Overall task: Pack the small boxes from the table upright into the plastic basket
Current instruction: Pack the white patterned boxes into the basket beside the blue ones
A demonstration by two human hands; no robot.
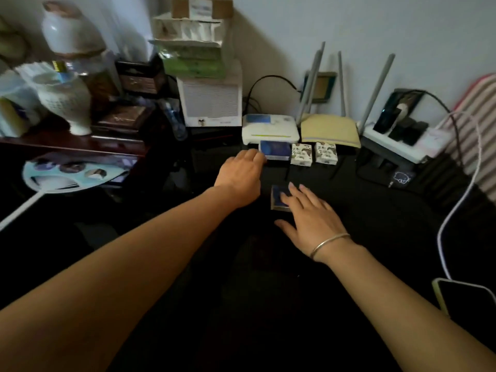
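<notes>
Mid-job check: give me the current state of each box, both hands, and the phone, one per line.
Far blue box: on table, left fingers at its edge.
Near dark blue box: lying flat, right fingertips on it.
Two white patterned boxes: side by side, untouched.
Left hand: reaching, not gripping.
Right hand: open, fingers spread.
Black phone: screen dark, cable attached.

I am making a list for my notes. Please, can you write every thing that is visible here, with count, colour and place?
blue boxes: 2, blue, one at back by left hand, one under right fingers
patterned boxes: 2, white with dark print, back row, right of blue box
routers: 2, white and yellowish, behind boxes
vases: 2, white, far left
fan: 1, pale blue, left
phone: 1, dark, right edge
cable: 1, white, right
table: 1, black
left hand: at far blue box
right hand: on near blue box
</notes>
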